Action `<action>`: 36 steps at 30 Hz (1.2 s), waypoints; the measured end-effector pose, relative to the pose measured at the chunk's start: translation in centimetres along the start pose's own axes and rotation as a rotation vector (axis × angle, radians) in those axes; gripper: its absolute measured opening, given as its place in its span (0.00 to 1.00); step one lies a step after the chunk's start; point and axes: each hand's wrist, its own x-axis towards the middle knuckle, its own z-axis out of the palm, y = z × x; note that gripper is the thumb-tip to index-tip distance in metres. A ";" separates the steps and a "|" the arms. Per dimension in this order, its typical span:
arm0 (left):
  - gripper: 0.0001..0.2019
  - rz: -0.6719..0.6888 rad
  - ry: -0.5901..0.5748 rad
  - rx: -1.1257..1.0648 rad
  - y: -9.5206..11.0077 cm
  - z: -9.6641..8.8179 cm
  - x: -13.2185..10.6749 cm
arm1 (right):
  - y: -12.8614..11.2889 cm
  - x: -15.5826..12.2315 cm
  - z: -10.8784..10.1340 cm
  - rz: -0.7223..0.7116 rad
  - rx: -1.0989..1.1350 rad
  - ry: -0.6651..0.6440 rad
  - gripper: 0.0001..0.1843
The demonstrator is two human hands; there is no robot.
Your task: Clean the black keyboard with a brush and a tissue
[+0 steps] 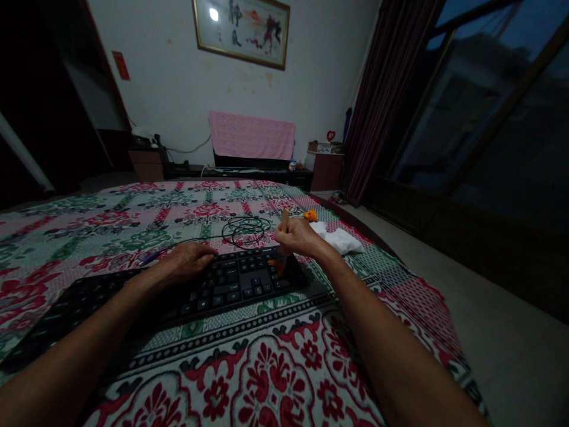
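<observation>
A black keyboard (pixel 231 284) lies on a flower-patterned bedspread (pixel 249 367). My left hand (pixel 186 261) rests flat on the keyboard's upper left part, fingers stretched over the keys. My right hand (pixel 297 236) is closed round a small brush (pixel 283 243) with a wooden handle; its orange bristle end touches the keys at the keyboard's right end. The keyboard's black cable (pixel 245 230) lies coiled on the bedspread just behind it.
A white cloth (pixel 338 239) and a small orange object (pixel 310 215) lie to the right of the cable near the bed's edge. Beyond the bed stand a low cabinet with a pink-covered screen (pixel 251 136) and dark curtains (pixel 377 101). Bare floor (pixel 480 320) runs along the right.
</observation>
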 end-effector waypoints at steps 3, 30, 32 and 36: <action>0.21 0.007 -0.005 -0.011 0.2 -0.1 -0.2 | 0.0 -0.1 -0.8 0.010 0.045 -0.055 0.11; 0.22 0.007 -0.013 0.018 -0.4 0.2 0.1 | 1.0 -0.6 -3.0 0.077 0.393 -0.286 0.05; 0.22 0.009 -0.016 0.022 -0.3 0.2 0.1 | 0.8 -0.8 -3.2 0.067 0.466 -0.296 0.06; 0.22 0.013 -0.015 0.025 -0.2 0.1 0.1 | 0.4 -1.2 -3.3 0.037 0.531 -0.417 0.08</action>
